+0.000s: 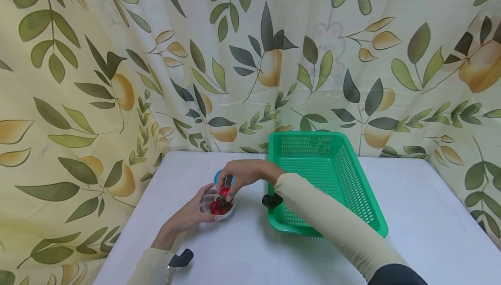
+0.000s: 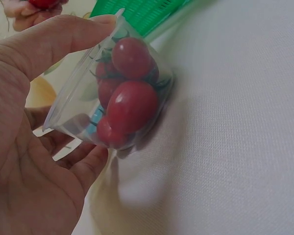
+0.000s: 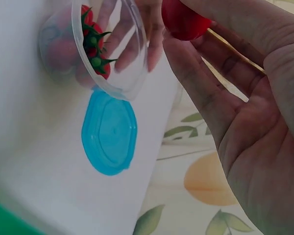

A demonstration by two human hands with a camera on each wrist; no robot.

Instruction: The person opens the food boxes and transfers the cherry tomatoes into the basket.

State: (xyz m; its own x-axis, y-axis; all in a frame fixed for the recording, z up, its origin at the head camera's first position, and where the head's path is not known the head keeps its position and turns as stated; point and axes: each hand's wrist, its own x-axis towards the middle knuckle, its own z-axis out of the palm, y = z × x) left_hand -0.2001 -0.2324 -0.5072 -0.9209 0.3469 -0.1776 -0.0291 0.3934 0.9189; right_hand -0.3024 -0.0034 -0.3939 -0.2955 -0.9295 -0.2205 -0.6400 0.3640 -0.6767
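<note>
My left hand [image 1: 189, 213] holds a small clear plastic container [image 2: 71, 105] by its side, thumb at the rim and fingers round the other side. Inside lie several red cherry tomatoes [image 2: 132, 105] with green stems. Above the container's mouth, my right hand [image 1: 246, 172] pinches one cherry tomato [image 3: 183, 22] between thumb and fingers. Just behind the container, a translucent blue lid [image 3: 110, 132] lies flat on the white table; in the head view the right hand partly covers it.
A green plastic basket [image 1: 362, 180] with perforated walls stands right of the container, and my right forearm reaches across it. The white-covered table [image 1: 242, 250] ends at a curtain [image 1: 250, 58] printed with leaves and fruit.
</note>
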